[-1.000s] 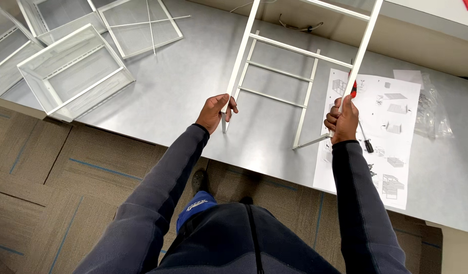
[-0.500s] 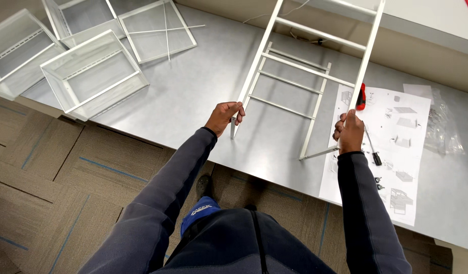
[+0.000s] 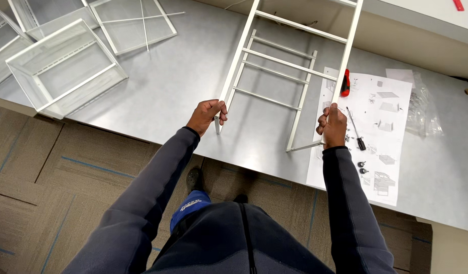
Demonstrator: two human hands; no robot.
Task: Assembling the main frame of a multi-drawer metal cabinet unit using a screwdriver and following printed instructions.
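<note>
Nearest, both hands clenched on the white ladder frame [image 3: 289, 56]: left hand [image 3: 207, 115] on the foot of the left rail, right hand [image 3: 333, 125] on the foot of the right rail. Long axis running straight away across the grey table [image 3: 183, 86]. Under it, a second frame [image 3: 274, 86]. Beside the right hand, instruction sheet [image 3: 383, 127] and red-handled screwdriver [image 3: 345, 83]. Far left, wire baskets [image 3: 66, 66].
</note>
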